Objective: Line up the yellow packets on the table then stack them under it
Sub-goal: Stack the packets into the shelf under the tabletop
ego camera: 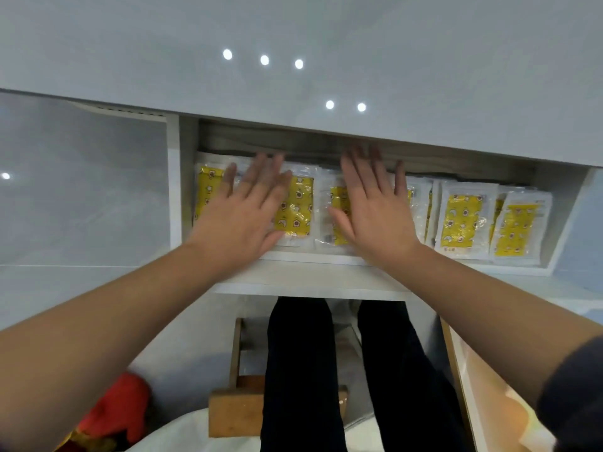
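Head | L hand [238, 216], R hand [375, 210] flat, fingers straight, over yellow packets [463, 220] | fingertips [261, 158] blurred

The left grip [241, 210] and right grip [372, 207] stretch flat.

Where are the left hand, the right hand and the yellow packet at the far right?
left hand [241, 213]: head view, back of the hand.
right hand [375, 216]: head view, back of the hand.
far-right yellow packet [517, 231]: head view, its yellow printed middle.
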Action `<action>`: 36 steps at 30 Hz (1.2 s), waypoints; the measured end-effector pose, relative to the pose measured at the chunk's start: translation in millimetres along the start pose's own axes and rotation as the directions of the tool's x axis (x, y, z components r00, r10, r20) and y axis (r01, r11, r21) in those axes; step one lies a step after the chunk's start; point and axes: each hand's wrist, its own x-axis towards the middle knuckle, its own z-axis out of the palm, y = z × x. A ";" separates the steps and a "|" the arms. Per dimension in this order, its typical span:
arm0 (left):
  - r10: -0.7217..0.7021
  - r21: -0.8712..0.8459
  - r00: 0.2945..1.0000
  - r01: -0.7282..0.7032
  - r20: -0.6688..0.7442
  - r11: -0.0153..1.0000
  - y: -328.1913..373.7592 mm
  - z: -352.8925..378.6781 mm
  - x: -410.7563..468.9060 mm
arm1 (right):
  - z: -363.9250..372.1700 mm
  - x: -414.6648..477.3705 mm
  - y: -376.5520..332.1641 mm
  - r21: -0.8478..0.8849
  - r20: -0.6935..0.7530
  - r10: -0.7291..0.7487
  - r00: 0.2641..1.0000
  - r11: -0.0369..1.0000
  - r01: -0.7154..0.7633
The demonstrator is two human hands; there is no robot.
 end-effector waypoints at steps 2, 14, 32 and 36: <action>0.051 -0.022 0.998 -0.052 -0.025 0.998 19.6 1.0 20.1 | 10.4 -5.1 12.9 -0.010 0.049 0.021 0.999 1.000 -0.021; 0.040 0.019 0.999 -0.040 -0.002 0.999 38.7 15.5 61.8 | 33.2 -5.9 24.0 0.076 -0.019 0.034 0.999 0.997 -0.033; 0.130 -0.387 0.983 -0.069 0.133 0.919 97.0 -42.0 -18.9 | -23.8 -113.3 78.4 0.448 0.289 -0.261 0.921 0.887 0.111; 0.156 -0.305 0.951 -0.070 0.268 0.950 119.5 -37.1 -24.9 | -18.2 -141.6 97.6 0.293 0.431 -0.243 0.869 0.949 0.120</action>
